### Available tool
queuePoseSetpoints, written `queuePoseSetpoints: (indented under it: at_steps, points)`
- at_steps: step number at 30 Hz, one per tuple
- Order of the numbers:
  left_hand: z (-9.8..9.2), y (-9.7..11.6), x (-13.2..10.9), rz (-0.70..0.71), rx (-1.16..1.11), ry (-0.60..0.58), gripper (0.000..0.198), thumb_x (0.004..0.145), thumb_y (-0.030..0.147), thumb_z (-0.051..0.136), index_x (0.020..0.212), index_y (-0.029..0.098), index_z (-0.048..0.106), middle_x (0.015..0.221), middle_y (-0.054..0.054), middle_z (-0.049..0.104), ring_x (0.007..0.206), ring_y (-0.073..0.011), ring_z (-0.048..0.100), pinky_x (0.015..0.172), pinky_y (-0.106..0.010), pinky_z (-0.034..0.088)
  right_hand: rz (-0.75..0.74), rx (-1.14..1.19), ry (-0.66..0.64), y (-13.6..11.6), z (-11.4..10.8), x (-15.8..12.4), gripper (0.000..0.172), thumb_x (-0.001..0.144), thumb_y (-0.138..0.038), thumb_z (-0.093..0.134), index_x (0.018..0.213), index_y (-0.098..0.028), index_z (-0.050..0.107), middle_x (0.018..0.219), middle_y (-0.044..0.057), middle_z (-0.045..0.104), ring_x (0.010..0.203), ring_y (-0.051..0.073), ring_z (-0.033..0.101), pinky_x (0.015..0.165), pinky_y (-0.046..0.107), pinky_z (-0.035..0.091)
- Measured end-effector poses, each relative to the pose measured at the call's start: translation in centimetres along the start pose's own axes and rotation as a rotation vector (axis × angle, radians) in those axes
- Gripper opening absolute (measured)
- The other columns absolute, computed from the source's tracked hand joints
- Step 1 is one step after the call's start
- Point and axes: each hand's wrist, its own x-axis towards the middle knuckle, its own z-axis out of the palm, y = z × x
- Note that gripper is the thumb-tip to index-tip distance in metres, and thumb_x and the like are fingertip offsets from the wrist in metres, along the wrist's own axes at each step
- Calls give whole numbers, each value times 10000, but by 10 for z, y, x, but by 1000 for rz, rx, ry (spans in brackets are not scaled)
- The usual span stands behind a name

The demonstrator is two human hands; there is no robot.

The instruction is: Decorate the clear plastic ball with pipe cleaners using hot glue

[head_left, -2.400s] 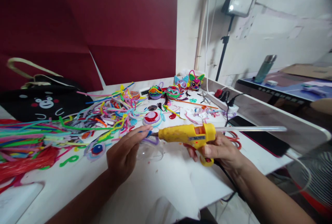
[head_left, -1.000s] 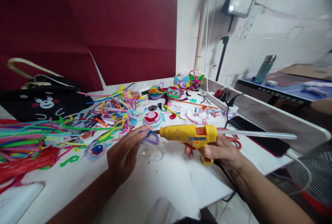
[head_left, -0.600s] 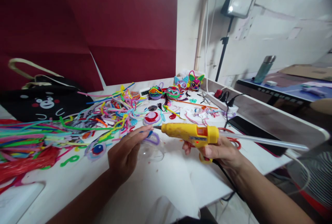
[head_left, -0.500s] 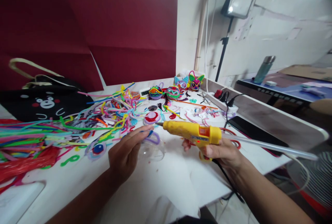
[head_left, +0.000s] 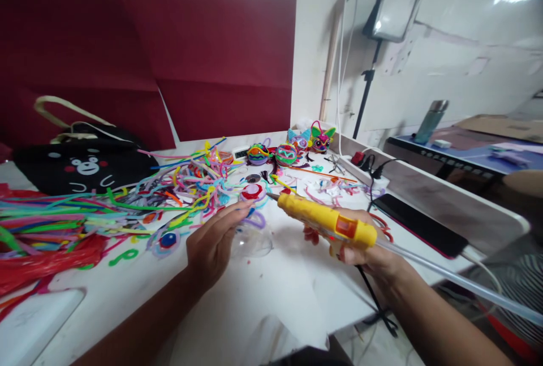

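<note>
A yellow hot glue gun (head_left: pixel 326 216) with a long clear glue stick out of its back is gripped in my right hand (head_left: pixel 360 253). Its nozzle points left and stops just short of my left fingertips. My left hand (head_left: pixel 214 239) curls against a clear plastic dome (head_left: pixel 253 243) on the table, its fingers together at the upper edge. A purple pipe cleaner loop (head_left: pixel 257 220) lies on the dome, with a bit of blue under the fingertips. My left thumb is mostly hidden. Just beyond lies a red and pink pipe cleaner disc (head_left: pixel 253 192).
Loose pipe cleaners (head_left: pixel 182 185) spread over the left side. Finished pipe cleaner balls (head_left: pixel 286 154) stand at the back. On the right are a power strip (head_left: pixel 369 173), a black phone (head_left: pixel 419 224) and the glue gun's cord (head_left: pixel 373 292). A black bag (head_left: pixel 85 168) sits back left.
The glue gun's nozzle has drawn slightly back to the right from my left fingers, and its rear has tipped lower. My left hand stays at the dome. The whole view has shifted slightly.
</note>
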Motion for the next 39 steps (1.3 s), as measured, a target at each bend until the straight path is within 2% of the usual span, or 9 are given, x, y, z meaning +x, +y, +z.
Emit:
queuePoseSetpoints:
  at_steps: [8, 13, 16, 20, 25, 31, 35, 39]
  points:
    - [1, 5, 4, 46, -21, 7, 459, 836, -65, 545, 1235, 162, 580, 1236, -98, 679, 1137, -188, 643, 978, -324, 530, 115, 2, -80, -12, 4, -2, 347, 712, -475, 763, 930, -206, 737, 954, 62, 700, 963, 251, 636, 745, 309, 503]
    - [1, 7, 6, 61, -26, 17, 445, 837, -68, 540, 1217, 158, 586, 1226, -98, 685, 1137, -174, 643, 983, -300, 524, 191, 58, -61, -15, 8, 1, 423, 684, -444, 789, 996, -164, 737, 865, 69, 712, 806, 214, 655, 719, 293, 494]
    - [1, 7, 6, 64, -32, 16, 446, 838, -69, 537, 1217, 159, 586, 1225, -99, 686, 1130, -171, 646, 979, -296, 525, 215, 63, -34, -14, 9, 0, 448, 663, -443, 798, 993, -146, 744, 867, 86, 717, 776, 217, 651, 713, 308, 499]
    - [0, 8, 6, 74, -19, 24, 457, 827, -79, 543, 1214, 159, 593, 1219, -97, 688, 1125, -168, 648, 980, -288, 522, 230, 50, -22, -13, 10, -1, 433, 655, -456, 798, 947, -140, 749, 835, 94, 720, 753, 221, 655, 665, 302, 503]
    - [-1, 9, 6, 66, -31, 12, 484, 825, -88, 536, 1234, 165, 585, 1255, -101, 669, 1132, -167, 643, 990, -297, 516, 213, 31, -34, -17, 11, -2, 316, 676, -440, 783, 779, -146, 734, 660, 63, 674, 696, 215, 654, 588, 272, 499]
    - [1, 8, 7, 70, -18, 27, 460, 838, -59, 543, 1232, 173, 593, 1238, -96, 680, 1126, -177, 648, 984, -306, 523, 261, 29, -80, -22, 14, -2, 476, 670, -515, 765, 940, -125, 726, 784, 100, 711, 703, 223, 668, 650, 323, 535]
    - [1, 7, 6, 64, -19, 36, 430, 857, -20, 547, 1226, 195, 598, 1213, -89, 695, 1107, -189, 661, 959, -324, 545, 240, 30, -67, -24, 16, -2, 470, 665, -516, 769, 932, -130, 728, 769, 91, 708, 714, 227, 669, 703, 355, 547]
    - [0, 8, 6, 65, -9, 35, 440, 859, -14, 547, 1239, 204, 591, 1221, -94, 691, 1106, -193, 662, 958, -335, 549, 230, 65, -66, -22, 16, -4, 415, 681, -462, 774, 931, -135, 720, 768, 92, 707, 661, 214, 648, 676, 357, 538]
